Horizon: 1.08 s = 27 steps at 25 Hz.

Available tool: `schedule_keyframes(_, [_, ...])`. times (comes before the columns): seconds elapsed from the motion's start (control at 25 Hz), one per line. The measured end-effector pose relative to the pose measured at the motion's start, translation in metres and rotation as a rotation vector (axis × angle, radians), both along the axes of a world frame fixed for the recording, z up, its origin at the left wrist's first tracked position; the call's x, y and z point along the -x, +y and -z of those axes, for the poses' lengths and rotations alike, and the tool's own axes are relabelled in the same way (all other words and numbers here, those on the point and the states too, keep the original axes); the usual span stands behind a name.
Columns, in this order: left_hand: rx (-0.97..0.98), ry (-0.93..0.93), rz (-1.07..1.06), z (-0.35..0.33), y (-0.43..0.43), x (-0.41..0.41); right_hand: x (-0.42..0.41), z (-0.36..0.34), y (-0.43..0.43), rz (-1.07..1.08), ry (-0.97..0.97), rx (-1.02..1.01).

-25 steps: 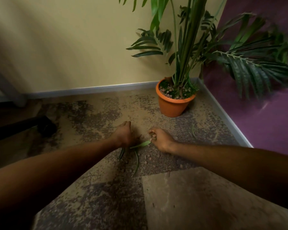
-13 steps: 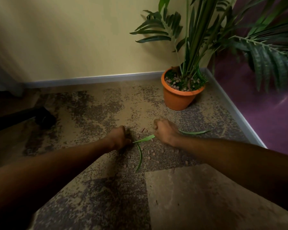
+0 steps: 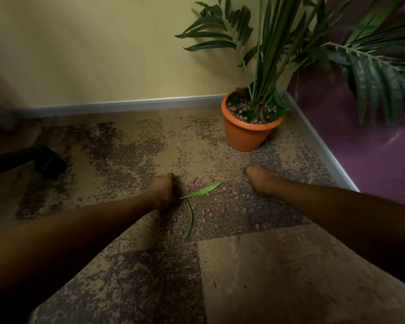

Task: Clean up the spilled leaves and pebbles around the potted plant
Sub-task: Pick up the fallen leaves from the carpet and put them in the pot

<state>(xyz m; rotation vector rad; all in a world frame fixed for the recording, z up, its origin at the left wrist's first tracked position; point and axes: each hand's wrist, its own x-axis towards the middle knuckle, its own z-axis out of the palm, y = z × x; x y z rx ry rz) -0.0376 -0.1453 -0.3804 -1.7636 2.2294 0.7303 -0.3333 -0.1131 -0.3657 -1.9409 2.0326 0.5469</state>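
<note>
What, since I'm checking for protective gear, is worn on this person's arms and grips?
Nothing that shows. The left arm and right arm are bare as far as the frame reaches, with no sleeves or cuffs. The left grip and right grip have no gloves. No watch, band or ring shows, though the light is dim and both grips are blurred.

A speckled brown carpet (image 3: 126, 141) is laid between a pale yellow wall (image 3: 91, 43) and a purple wall (image 3: 372, 141). A black chair leg with a wheel (image 3: 45, 161) is seen at the left.
</note>
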Motion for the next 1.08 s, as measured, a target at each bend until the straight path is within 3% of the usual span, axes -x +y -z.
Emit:
schedule_keyframes(0.2, [0.004,0.010,-0.048,0.000,-0.001,0.005,-0.003,-0.004,-0.005,-0.016,-0.028,0.014])
schedule_keyframes(0.4, [-0.009,0.054,-0.124,-0.007,-0.009,0.009,-0.014,-0.013,-0.016,-0.070,-0.210,0.110])
schedule_keyframes(0.56, [-0.050,0.244,-0.257,-0.018,-0.012,0.017,-0.038,-0.017,-0.030,-0.106,-0.411,0.136])
schedule_keyframes(0.72, [-0.209,0.426,-0.333,-0.027,-0.001,0.026,-0.066,-0.011,-0.033,-0.054,-0.549,0.074])
schedule_keyframes(0.92, [-0.283,0.334,-0.263,-0.022,0.004,0.028,-0.085,-0.004,-0.023,-0.122,-0.619,0.050])
schedule_keyframes(1.08, [-0.417,0.398,-0.238,-0.019,-0.003,0.021,-0.090,0.003,-0.016,-0.117,-0.583,0.095])
